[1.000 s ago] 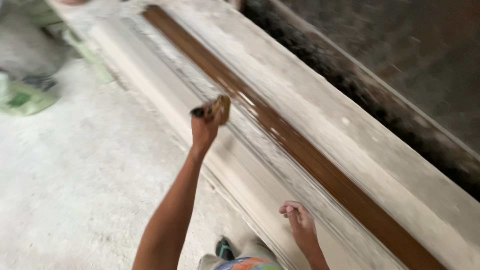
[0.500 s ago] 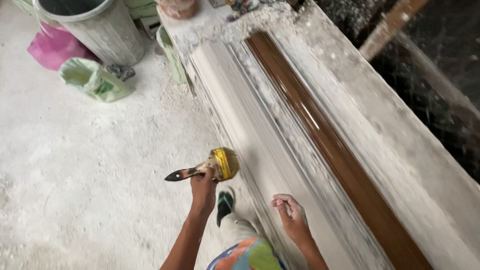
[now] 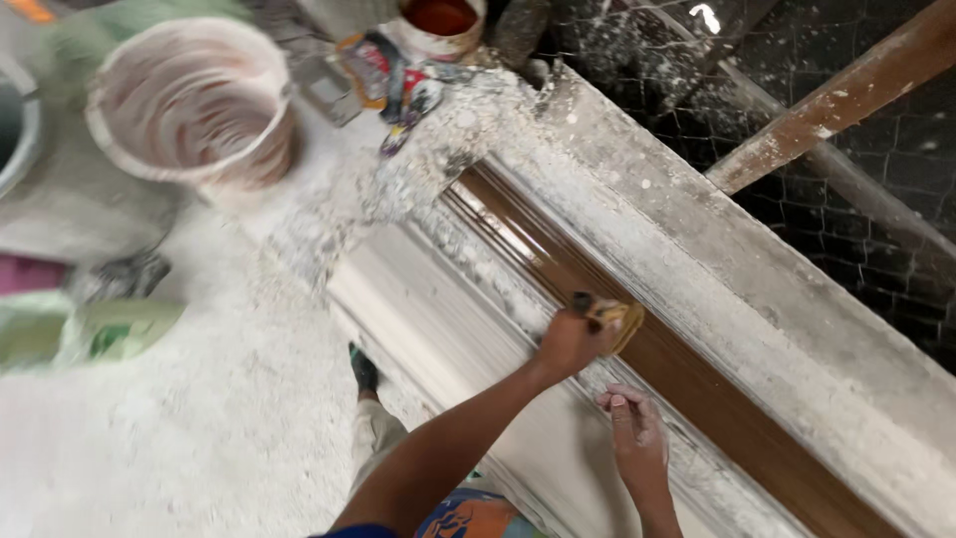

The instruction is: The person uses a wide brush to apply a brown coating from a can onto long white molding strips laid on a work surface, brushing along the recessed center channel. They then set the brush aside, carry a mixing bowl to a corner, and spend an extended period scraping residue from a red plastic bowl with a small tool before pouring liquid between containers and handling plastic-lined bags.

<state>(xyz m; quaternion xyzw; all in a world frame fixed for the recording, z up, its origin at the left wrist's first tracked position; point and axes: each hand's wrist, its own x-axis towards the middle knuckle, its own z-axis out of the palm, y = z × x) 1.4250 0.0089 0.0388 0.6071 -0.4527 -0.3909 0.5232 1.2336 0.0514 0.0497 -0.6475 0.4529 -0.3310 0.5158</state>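
While the person leans over the work, a green bag (image 3: 100,334) lies far left on the dusty white floor (image 3: 199,438), and a round pink-stained plastic bucket (image 3: 189,105) stands behind it. A small tub of brown paint (image 3: 438,20) sits further along at the top. Lower down, the left hand (image 3: 570,344) has its fingers wrapped tight around a dark-handled brush with a yellow band (image 3: 609,319), held over the shiny brown stripe (image 3: 697,399) on the long white plaster moulding (image 3: 478,359). Just beside it, the right hand (image 3: 632,438) rests on the moulding's edge with its fingers curled loosely together, holding nothing
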